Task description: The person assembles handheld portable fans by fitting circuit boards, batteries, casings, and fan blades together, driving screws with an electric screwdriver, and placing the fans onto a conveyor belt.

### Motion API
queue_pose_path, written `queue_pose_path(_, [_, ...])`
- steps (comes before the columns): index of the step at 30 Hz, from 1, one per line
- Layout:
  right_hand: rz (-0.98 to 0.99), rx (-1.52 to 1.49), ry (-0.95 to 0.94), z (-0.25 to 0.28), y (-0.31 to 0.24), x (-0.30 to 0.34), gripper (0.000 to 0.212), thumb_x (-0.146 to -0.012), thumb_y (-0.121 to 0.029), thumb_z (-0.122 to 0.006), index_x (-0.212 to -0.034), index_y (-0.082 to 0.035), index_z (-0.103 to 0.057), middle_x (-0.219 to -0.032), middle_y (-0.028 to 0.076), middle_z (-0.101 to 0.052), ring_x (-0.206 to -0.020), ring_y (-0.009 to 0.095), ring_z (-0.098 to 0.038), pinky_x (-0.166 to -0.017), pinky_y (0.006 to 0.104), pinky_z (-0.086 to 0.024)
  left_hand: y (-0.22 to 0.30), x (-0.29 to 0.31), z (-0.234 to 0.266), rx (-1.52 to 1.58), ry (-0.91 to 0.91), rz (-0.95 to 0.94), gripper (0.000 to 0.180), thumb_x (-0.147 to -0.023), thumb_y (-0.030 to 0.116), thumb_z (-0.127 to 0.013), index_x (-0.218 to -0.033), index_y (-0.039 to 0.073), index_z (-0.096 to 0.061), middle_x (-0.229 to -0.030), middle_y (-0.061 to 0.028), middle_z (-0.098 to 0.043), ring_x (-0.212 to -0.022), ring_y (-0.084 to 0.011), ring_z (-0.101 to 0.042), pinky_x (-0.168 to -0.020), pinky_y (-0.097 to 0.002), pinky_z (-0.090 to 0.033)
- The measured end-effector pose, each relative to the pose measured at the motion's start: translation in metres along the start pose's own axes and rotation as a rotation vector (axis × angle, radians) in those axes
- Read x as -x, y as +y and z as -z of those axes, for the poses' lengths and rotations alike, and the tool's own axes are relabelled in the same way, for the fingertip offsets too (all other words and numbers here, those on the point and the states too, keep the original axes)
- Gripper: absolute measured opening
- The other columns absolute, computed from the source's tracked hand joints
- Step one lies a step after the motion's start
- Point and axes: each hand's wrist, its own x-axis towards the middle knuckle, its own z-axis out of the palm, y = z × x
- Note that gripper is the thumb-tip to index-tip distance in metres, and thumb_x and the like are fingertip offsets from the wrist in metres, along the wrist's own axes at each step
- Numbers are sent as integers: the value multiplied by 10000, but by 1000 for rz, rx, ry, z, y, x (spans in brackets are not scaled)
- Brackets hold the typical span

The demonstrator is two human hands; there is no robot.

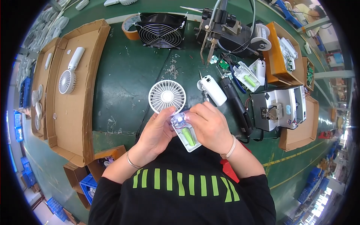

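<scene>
Over the near edge of the tabletop (123,112), a white handheld fan (167,96) is gripped at its neck by the fingers of the left hand (154,131). Its opened handle (193,148) is tilted, with a green battery (188,136) exposed. The right hand's (209,125) fingers are closed in a pinch at the handle's upper end; whatever is pinched is hidden. Loose screws (172,69) are scattered toward the tabletop's far edge, near a black cooling fan (161,32).
</scene>
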Motion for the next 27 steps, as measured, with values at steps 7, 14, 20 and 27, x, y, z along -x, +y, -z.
queue_pose_path(7, [-36,-81,121,-9,1,4,178,-708,52,-663,-873,-7,-631,-829,89,-579,-718,270,-536,-612,346,-445,-9,3,-1,-144,-179,-1,345,-947,119,-544,-1262,-17,-508,-1191,-71,-588,-1113,-149,-549,-998,-335,-409])
queue_pose_path(14, [-117,-181,259,-18,-1,12,161,-744,22,-689,-897,-18,-658,-846,70,-581,-720,244,-559,-619,334,-452,-19,-1,6,-376,-250,-302,346,-976,121,-474,-1283,-39,-488,-1220,-87,-572,-1150,-147,-520,-1009,-331,-396])
queue_pose_path(20, [-348,54,420,-13,11,18,208,-778,-8,-669,-985,0,-645,-969,144,-565,-877,308,-565,-742,377,-463,-15,-3,0,-404,-199,-369,384,-966,171,-430,-1252,-85,-445,-1198,-262,-575,-1051,-315,-624,-889,-396,-525])
queue_pose_path(27, [-406,424,236,-12,20,26,376,-800,-67,-659,-1161,3,-584,-1165,195,-544,-990,344,-542,-838,416,-455,-1,-3,-1,-359,-173,-419,436,-943,181,-438,-1287,-86,-424,-1179,-300,-579,-992,-304,-652,-851,-390,-547])
